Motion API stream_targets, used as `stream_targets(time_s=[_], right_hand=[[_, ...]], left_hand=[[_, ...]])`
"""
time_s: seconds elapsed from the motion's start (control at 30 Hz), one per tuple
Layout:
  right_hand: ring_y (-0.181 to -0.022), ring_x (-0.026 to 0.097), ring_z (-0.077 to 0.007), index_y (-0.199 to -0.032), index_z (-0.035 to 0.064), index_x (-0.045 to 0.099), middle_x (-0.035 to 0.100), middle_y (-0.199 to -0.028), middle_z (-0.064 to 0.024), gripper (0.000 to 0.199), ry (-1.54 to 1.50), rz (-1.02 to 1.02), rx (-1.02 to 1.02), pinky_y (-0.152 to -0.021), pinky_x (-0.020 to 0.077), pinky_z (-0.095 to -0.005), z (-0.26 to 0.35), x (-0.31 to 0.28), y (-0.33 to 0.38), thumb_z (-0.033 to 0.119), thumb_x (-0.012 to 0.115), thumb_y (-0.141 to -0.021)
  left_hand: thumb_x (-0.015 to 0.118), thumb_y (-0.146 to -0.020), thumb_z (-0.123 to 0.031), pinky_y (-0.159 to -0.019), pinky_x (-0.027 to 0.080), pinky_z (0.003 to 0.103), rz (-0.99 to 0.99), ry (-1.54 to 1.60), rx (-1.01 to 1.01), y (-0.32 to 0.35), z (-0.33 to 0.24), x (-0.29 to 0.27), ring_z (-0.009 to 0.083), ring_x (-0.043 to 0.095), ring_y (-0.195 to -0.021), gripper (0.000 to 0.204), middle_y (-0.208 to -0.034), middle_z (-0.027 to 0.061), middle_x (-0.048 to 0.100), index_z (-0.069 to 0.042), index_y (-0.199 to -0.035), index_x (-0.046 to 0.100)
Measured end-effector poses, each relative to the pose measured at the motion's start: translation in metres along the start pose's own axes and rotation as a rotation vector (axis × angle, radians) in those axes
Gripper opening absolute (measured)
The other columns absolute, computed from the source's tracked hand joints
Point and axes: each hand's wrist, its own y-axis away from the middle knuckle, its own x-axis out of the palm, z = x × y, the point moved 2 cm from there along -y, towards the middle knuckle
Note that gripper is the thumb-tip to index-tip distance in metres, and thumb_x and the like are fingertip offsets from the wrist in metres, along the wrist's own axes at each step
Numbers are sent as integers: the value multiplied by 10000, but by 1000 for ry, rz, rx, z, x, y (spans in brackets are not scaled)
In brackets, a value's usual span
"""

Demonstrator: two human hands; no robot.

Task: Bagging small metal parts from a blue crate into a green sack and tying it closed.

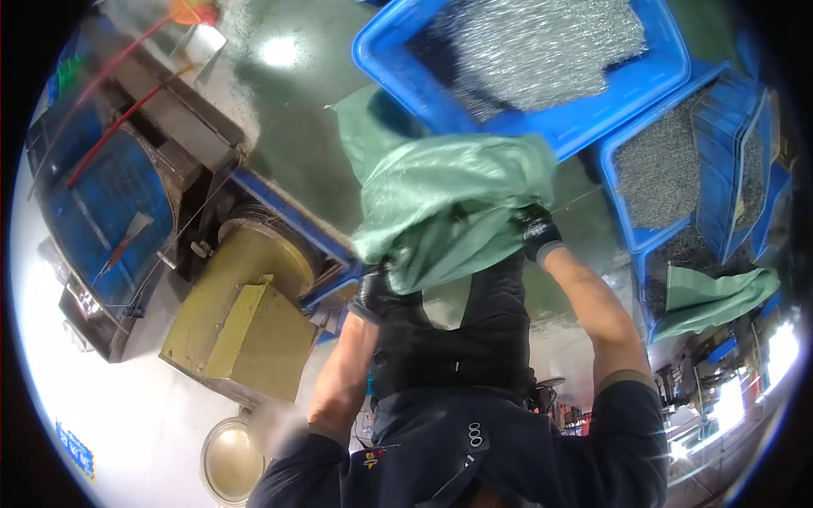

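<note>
Fingers of both hands in dark gloves, clamped on the green woven sack (440, 207): left hand (373, 292) grips the sack's lower left edge, fingers curled shut into the fabric; right hand (538, 233) grips the right edge, fingers closed on it too. Sack hangs bunched between the two hands, centre of view, over the person's dark trousers and above the green glossy floor (288, 127). Sack's upper part sits right against the near rim of a big blue plastic crate (542, 118), can't tell if touching or just overlapping. That crate is filled with small grey metal parts (542, 51), blurred, kind not readable. Bare forearms come up from the lower edge, dark short sleeves. To the right, more blue crates (652, 169) stacked close together, also holding grey metal bits, and a second green sack (716, 296) draped over the lower one, well apart from the hands. Left of the person: a yellow-olive machine housing (246, 330) with a round drum top, just beside a blue rail. Further left a blue machine body (110, 195) with red hoses (118, 118) running across it. Lower left, a round metal pan (230, 461) on a pale floor patch. Bright glare at the far right edge, detail washed out there.
</note>
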Motion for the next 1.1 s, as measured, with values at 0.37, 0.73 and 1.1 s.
stream_targets(time_s=[0.37, 0.73, 1.1], right_hand=[[-1218, 342, -277, -1272, 97, 418, 350, -1317, -123, 434, -611, -580, -10, -1032, 289, -365, 49, -220, -27, 248, 434, -866], [-1317, 250, -301, -1382, 125, 292, 270, -1436, -113, 572, -132, -664, 183, -1094, 175, -386, -48, -181, -203, 401, 316, -881], [-965, 554, -303, -1028, 36, 579, 584, -1052, -167, 389, -826, -810, 17, -853, 443, -398, -3, -177, -178, 338, 532, -786]], left_hand=[[598, -827, -71, -723, 471, 283, 454, -688, 184, -25, -43, 122, 142, 555, -752, 229, -861, 72, 594, 18, -1034, 557], [476, -927, -269, -927, 418, 329, 178, -824, 320, -140, -121, -5, 211, 495, -1104, 439, -1252, 102, 497, -38, -1293, 407], [650, -776, -395, -894, 440, 344, -84, -1675, 824, -125, -113, 151, 279, 529, -1078, 580, -1226, 178, 513, -22, -1196, 508]])
